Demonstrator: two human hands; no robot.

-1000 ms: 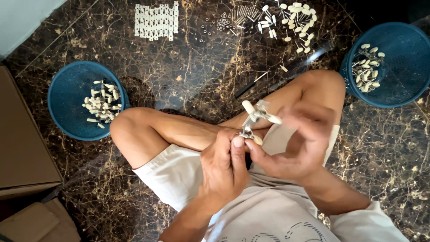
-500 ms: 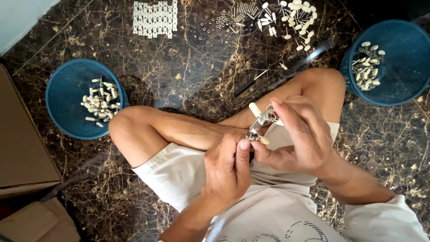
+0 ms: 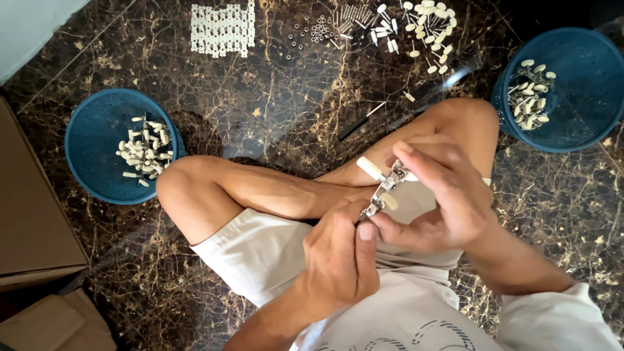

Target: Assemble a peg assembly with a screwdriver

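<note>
I sit cross-legged on a dark marble floor. Both hands meet over my lap on a small metal fitting [image 3: 385, 189] with cream plastic tips. My left hand [image 3: 341, 257] pinches its lower end between thumb and fingers. My right hand [image 3: 442, 195] wraps around its upper part from the right, fingers curled over it. One cream tip [image 3: 370, 168] sticks out to the upper left.
A blue basket [image 3: 91, 140] with cream parts stands at the left, another blue basket [image 3: 578, 71] at the upper right. Loose cream pieces [image 3: 426, 19], small metal pins and rings [image 3: 328, 26] and a white strip of parts [image 3: 222, 28] lie ahead. Cardboard boxes [image 3: 29, 227] stand at the left.
My right hand has shifted its fingers over the fitting's top. The fitting has tilted slightly, and both hands stay together on it above my lap.
</note>
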